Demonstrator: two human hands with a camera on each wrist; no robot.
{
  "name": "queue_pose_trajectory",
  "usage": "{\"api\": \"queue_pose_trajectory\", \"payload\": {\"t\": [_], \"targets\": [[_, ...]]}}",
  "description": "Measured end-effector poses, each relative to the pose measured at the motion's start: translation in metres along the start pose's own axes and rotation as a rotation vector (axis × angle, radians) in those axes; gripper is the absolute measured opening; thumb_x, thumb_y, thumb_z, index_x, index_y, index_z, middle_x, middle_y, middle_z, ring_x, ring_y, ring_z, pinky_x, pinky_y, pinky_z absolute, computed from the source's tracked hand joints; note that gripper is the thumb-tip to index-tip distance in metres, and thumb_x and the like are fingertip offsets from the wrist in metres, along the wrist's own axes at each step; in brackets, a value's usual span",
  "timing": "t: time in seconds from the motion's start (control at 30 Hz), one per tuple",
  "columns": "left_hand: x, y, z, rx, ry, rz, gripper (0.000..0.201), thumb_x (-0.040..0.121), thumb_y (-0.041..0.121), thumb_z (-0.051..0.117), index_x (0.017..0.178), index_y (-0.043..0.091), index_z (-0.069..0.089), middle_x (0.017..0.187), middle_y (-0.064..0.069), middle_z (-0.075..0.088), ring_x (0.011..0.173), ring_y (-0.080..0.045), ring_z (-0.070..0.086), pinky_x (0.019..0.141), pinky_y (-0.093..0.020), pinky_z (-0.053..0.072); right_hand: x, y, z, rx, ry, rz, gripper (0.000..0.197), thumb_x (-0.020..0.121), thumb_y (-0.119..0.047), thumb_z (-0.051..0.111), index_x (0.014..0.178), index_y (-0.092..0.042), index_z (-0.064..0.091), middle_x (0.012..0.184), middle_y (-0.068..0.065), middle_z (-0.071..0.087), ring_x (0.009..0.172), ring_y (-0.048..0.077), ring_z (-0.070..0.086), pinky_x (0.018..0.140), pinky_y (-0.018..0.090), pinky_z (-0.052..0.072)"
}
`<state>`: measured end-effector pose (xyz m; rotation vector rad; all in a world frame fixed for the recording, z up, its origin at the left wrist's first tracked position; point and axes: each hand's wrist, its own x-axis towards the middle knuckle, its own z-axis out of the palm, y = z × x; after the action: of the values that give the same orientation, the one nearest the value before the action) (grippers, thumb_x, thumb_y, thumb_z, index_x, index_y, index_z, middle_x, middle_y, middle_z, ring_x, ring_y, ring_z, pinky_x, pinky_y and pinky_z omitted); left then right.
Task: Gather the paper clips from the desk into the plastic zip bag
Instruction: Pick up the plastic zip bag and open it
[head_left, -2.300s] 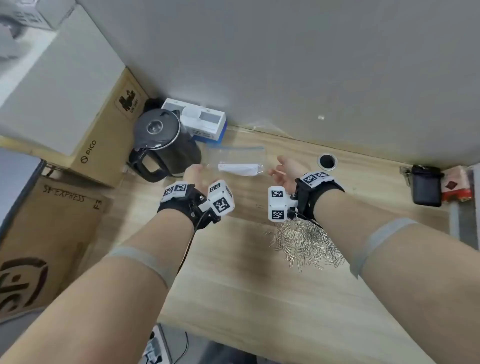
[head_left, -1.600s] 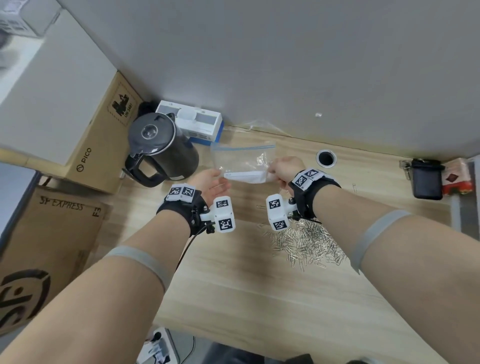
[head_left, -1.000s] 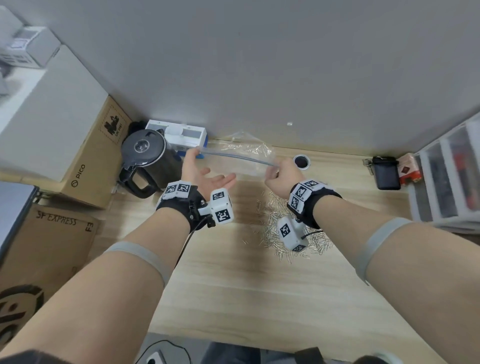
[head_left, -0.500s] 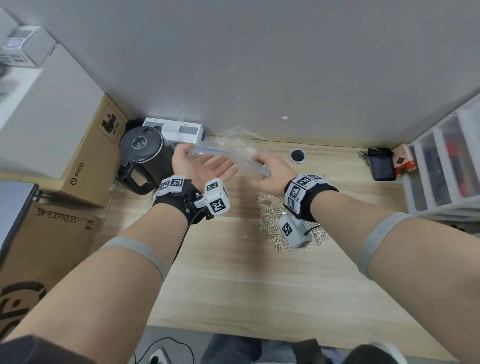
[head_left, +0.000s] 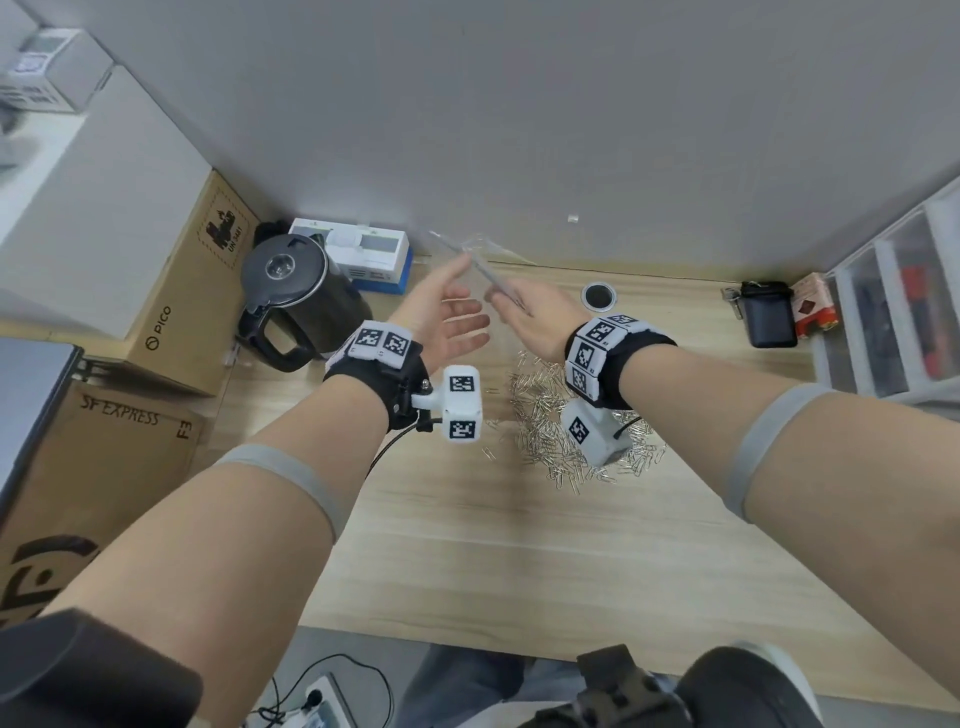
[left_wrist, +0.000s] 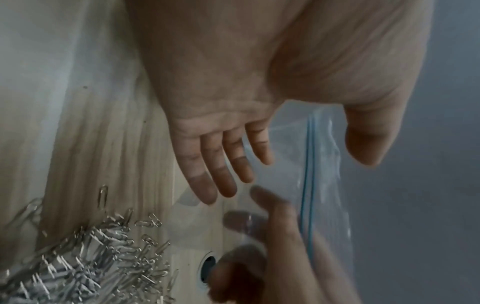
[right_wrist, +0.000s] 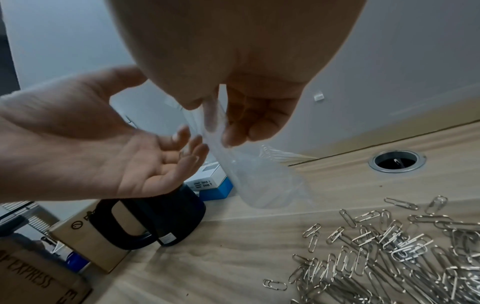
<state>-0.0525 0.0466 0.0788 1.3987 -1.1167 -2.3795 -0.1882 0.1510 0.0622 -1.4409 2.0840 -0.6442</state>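
Right hand (right_wrist: 249, 107) pinches the bag (right_wrist: 257, 176) by its top edge, held above the desk (head_left: 467, 545); bag hangs down-left. Left hand (right_wrist: 109, 139) spread, just beside it. Clips (head_left: 566, 431) piled below the right wrist.

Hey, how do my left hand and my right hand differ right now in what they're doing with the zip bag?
The right hand pinches the zip bag between thumb and fingers; the left hand holds nothing. The left hand's palm faces up with fingers spread, while the right hand's fingers are curled. Both are raised above the desk, beyond the paper clips.
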Motion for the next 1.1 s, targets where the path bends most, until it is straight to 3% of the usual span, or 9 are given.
{"api": "queue_pose_trajectory", "payload": {"t": [0.1,0.27,0.37,0.43,0.6,0.7,0.77,1.0,1.1], "targets": [[-0.002,-0.001,0.01,0.168,-0.006,0.033,0.029,0.088,0.044,0.071,0.084,0.017,0.06,0.084,-0.002,0.062,0.089,-0.023,0.065,0.085,-0.038,0.058,-0.002,-0.005,0.001,-0.002,-0.021,-0.06,0.029,0.104,-0.035,0.035,0.111,-0.019,0.057,0.086,-0.002,0.062,0.078,0.019,0.057,0.07,0.032,0.042],[0.006,-0.003,0.01,0.189,0.078,0.178,0.023,0.087,0.031,0.074,0.098,0.012,0.064,0.082,-0.004,0.068,0.085,-0.024,0.068,0.077,-0.036,0.06,-0.007,-0.01,-0.001,0.028,0.045,-0.107,0.036,0.103,-0.03,0.038,0.137,-0.027,0.048,0.106,0.001,0.07,0.097,0.023,0.063,0.082,0.036,0.049],[0.005,-0.002,0.008,0.165,0.045,0.204,0.021,0.092,0.017,0.068,0.109,0.006,0.064,0.09,-0.01,0.072,0.081,-0.022,0.07,0.086,-0.039,0.06,-0.009,-0.012,-0.003,0.067,0.033,-0.109,0.033,0.1,-0.035,0.043,0.127,-0.026,0.059,0.115,0.001,0.07,0.106,0.024,0.062,0.09,0.04,0.049],[0.002,-0.002,0.008,0.171,0.031,0.208,0.013,0.092,0.013,0.065,0.103,0.006,0.066,0.086,-0.008,0.073,0.078,-0.019,0.07,0.086,-0.038,0.06,-0.01,-0.012,-0.003,0.105,0.043,-0.078,0.033,0.098,-0.042,0.043,0.123,-0.034,0.062,0.112,-0.003,0.07,0.104,0.021,0.062,0.09,0.04,0.05],[-0.005,-0.003,0.009,0.243,0.045,0.243,0.017,0.089,0.009,0.06,0.103,0.004,0.068,0.099,-0.014,0.075,0.089,-0.022,0.07,0.09,-0.039,0.06,-0.014,-0.016,-0.007,0.336,0.093,0.057,0.028,0.095,-0.047,0.055,0.112,-0.032,0.071,0.098,-0.008,0.071,0.092,0.011,0.062,0.077,0.027,0.045],[-0.009,0.001,0.009,0.261,0.027,0.255,0.007,0.088,0.009,0.06,0.088,0.009,0.067,0.089,-0.009,0.073,0.085,-0.02,0.068,0.09,-0.038,0.059,-0.009,-0.018,-0.011,0.568,0.076,0.132,0.027,0.092,-0.037,0.065,0.105,-0.016,0.075,0.085,-0.006,0.069,0.07,0.0,0.061,0.068,0.016,0.044],[-0.011,0.003,0.009,0.275,0.012,0.252,0.006,0.086,0.007,0.061,0.085,0.01,0.066,0.084,-0.008,0.072,0.083,-0.02,0.068,0.089,-0.037,0.059,-0.007,-0.02,-0.018,0.614,0.042,0.179,0.021,0.09,-0.028,0.067,0.097,-0.009,0.074,0.07,-0.004,0.062,0.051,0.005,0.05,0.053,0.02,0.041],[-0.015,0.004,0.014,0.331,0.043,0.259,0.008,0.082,0.002,0.062,0.079,0.01,0.063,0.084,-0.012,0.07,0.079,-0.021,0.065,0.087,-0.04,0.059,-0.004,-0.026,-0.029,0.548,0.017,0.252,0.007,0.086,-0.017,0.071,0.083,-0.011,0.072,0.058,-0.005,0.059,0.046,0.01,0.047,0.044,0.022,0.041],[-0.016,0.001,0.014,0.373,0.068,0.219,0.01,0.085,0.015,0.063,0.076,0.01,0.064,0.076,-0.007,0.069,0.078,-0.023,0.066,0.077,-0.037,0.059,-0.007,-0.024,-0.028,0.531,0.03,0.264,0.004,0.084,-0.013,0.071,0.082,-0.01,0.072,0.062,-0.002,0.063,0.047,0.01,0.051,0.047,0.022,0.045]]}}
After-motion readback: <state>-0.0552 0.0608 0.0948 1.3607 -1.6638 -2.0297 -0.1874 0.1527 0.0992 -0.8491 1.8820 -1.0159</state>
